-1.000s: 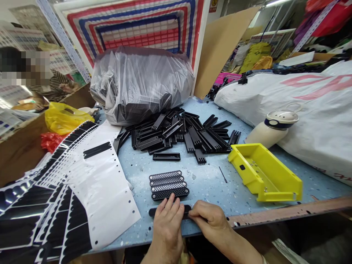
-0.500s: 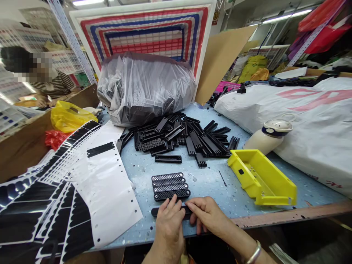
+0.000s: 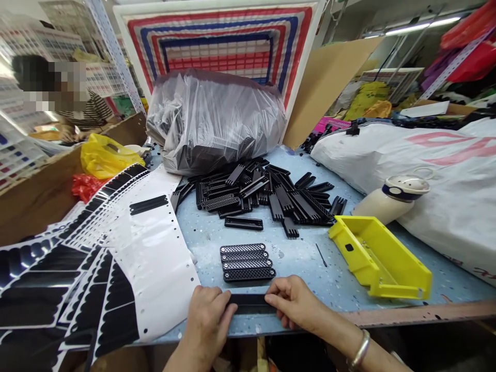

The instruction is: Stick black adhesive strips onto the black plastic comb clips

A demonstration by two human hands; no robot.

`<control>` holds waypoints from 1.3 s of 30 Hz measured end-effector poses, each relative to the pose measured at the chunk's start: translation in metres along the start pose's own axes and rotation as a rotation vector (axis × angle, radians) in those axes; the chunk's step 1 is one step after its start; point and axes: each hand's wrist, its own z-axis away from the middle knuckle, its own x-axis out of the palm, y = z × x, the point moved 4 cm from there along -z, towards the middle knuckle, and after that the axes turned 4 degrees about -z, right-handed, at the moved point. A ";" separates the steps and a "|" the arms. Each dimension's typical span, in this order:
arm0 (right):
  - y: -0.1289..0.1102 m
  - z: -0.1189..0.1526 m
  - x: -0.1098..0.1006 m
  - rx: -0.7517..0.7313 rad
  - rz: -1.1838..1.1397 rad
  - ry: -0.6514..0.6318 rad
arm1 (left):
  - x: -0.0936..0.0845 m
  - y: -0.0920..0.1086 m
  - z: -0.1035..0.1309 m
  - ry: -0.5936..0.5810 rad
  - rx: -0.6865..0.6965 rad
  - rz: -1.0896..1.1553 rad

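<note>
A flat black plastic bar (image 3: 250, 299) lies crosswise near the front edge of the table. My left hand (image 3: 211, 312) is closed on its left end, thumb toward me. At the right end, my right hand (image 3: 289, 299) pinches the bar between thumb and fingers. Just beyond it sits a folded black part with mesh-patterned bars (image 3: 248, 262) and small round rivets at the ends. One more black bar piece (image 3: 243, 223) lies farther back. Behind it spreads a pile of black slotted pieces (image 3: 287, 201).
A yellow bin (image 3: 387, 258) with small metal bits stands at right, near a cream bottle (image 3: 391, 199). A thin black stick (image 3: 321, 255) lies beside it. Sheets of black stickers (image 3: 163, 274) cover the left. A plastic-wrapped bundle (image 3: 217, 121) sits behind; a person (image 3: 83, 111) works far left.
My left hand has moved left from the middle of the bar to its left end, uncovering the bar's middle. My right hand stays at the right end. The view has shifted slightly.
</note>
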 end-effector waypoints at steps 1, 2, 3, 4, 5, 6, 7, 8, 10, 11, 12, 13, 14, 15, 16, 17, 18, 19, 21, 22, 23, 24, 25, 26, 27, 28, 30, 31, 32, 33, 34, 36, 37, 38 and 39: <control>0.000 0.002 -0.001 -0.007 -0.004 0.002 | 0.001 -0.001 0.000 0.001 -0.012 0.016; -0.001 0.004 -0.001 -0.010 -0.011 -0.004 | 0.001 -0.001 -0.001 0.010 -0.026 0.025; -0.002 0.006 -0.002 -0.009 -0.018 -0.013 | 0.001 -0.002 -0.001 0.023 -0.042 0.028; -0.002 0.008 -0.002 -0.004 -0.020 -0.024 | 0.002 -0.002 -0.001 0.033 -0.054 0.031; -0.004 0.008 -0.002 0.004 -0.013 -0.039 | 0.002 -0.003 -0.001 0.037 -0.063 0.033; -0.005 0.008 -0.001 0.016 0.009 -0.053 | 0.004 -0.004 0.000 0.035 -0.067 0.038; -0.007 0.008 0.000 0.028 0.039 -0.063 | 0.005 -0.005 0.001 0.030 -0.071 0.046; -0.009 0.007 0.001 0.040 0.072 -0.068 | 0.008 -0.005 0.002 0.020 -0.077 0.059; -0.014 0.004 0.004 0.074 0.153 -0.070 | 0.012 -0.005 0.005 0.004 -0.093 0.089; -0.016 0.002 0.006 0.091 0.195 -0.069 | 0.014 -0.004 0.006 0.009 -0.099 0.099; -0.018 0.001 0.007 0.105 0.233 -0.066 | 0.015 -0.003 0.007 0.015 -0.100 0.105; -0.020 -0.001 0.008 0.112 0.267 -0.063 | 0.016 -0.001 0.008 0.022 -0.098 0.110; -0.022 -0.002 0.008 0.111 0.295 -0.057 | 0.016 0.000 0.009 0.025 -0.094 0.115; -0.023 -0.004 0.009 0.099 0.315 -0.045 | 0.017 0.002 0.010 0.027 -0.092 0.121; -0.024 -0.005 0.008 0.081 0.326 -0.027 | 0.017 0.003 0.011 0.026 -0.092 0.126; -0.025 -0.007 0.008 0.063 0.333 -0.004 | 0.017 0.003 0.011 0.026 -0.093 0.132; -0.025 -0.007 0.007 0.046 0.339 0.019 | 0.017 0.003 0.012 0.025 -0.093 0.136; -0.024 -0.008 0.006 0.031 0.341 0.043 | 0.017 0.003 0.012 0.022 -0.098 0.141; -0.021 -0.006 0.004 0.014 0.327 0.085 | 0.017 0.001 0.013 0.010 -0.119 0.162; -0.019 -0.005 0.003 0.012 0.313 0.098 | 0.017 0.000 0.013 0.004 -0.132 0.179; -0.016 -0.003 0.002 0.013 0.296 0.104 | 0.017 -0.002 0.013 -0.002 -0.146 0.198; -0.013 -0.001 0.002 0.015 0.283 0.102 | 0.017 -0.003 0.014 -0.006 -0.158 0.216; -0.009 0.002 0.001 0.018 0.262 0.103 | 0.018 -0.004 0.014 -0.007 -0.168 0.230; -0.006 0.004 0.000 0.019 0.228 0.108 | 0.018 -0.005 0.014 -0.007 -0.175 0.239; -0.003 0.006 0.000 0.016 0.178 0.109 | 0.019 -0.006 0.015 -0.010 -0.182 0.246; -0.001 0.008 -0.001 0.013 0.116 0.104 | 0.019 -0.006 0.015 -0.012 -0.188 0.251; 0.003 0.011 -0.002 0.019 -0.024 0.072 | 0.019 -0.008 0.015 -0.021 -0.198 0.262; 0.004 0.011 -0.003 0.030 -0.090 0.053 | 0.019 -0.009 0.015 -0.037 -0.209 0.268; 0.005 0.012 -0.004 0.043 -0.144 0.039 | 0.019 -0.009 0.015 -0.060 -0.226 0.275; 0.005 0.012 -0.005 0.049 -0.189 0.042 | 0.020 -0.010 0.015 -0.089 -0.249 0.280; 0.005 0.012 -0.007 0.044 -0.220 0.058 | 0.020 -0.010 0.015 -0.117 -0.274 0.281; 0.004 0.011 -0.009 0.009 -0.209 0.100 | 0.020 -0.007 0.012 -0.144 -0.310 0.258; 0.004 0.009 -0.008 -0.010 -0.174 0.115 | 0.020 -0.005 0.010 -0.138 -0.320 0.228; 0.005 0.007 -0.007 -0.024 -0.134 0.124 | 0.021 -0.002 0.007 -0.128 -0.329 0.183; 0.006 0.005 -0.005 -0.032 -0.099 0.129 | 0.021 0.002 0.004 -0.116 -0.339 0.124</control>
